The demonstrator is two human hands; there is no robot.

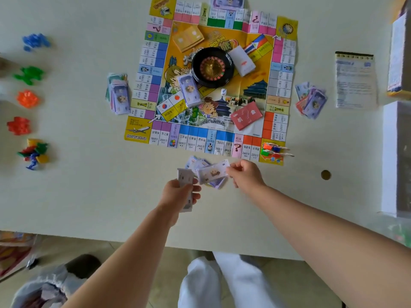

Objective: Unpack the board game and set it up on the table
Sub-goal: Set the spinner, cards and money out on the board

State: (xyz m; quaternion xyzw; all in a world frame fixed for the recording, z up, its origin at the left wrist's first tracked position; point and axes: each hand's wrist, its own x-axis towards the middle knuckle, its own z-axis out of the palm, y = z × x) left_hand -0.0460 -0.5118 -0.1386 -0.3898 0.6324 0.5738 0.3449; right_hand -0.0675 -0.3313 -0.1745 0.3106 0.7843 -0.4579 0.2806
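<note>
White trousers [224,283] are seen well below the grip; forearms [322,223] are shown bare behind the left hand [178,194] and right hand [246,174].

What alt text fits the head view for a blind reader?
The left hand grips a stack of play money while the right hand pinches one note above a pile on the table, beside a game board with a roulette wheel.
</note>
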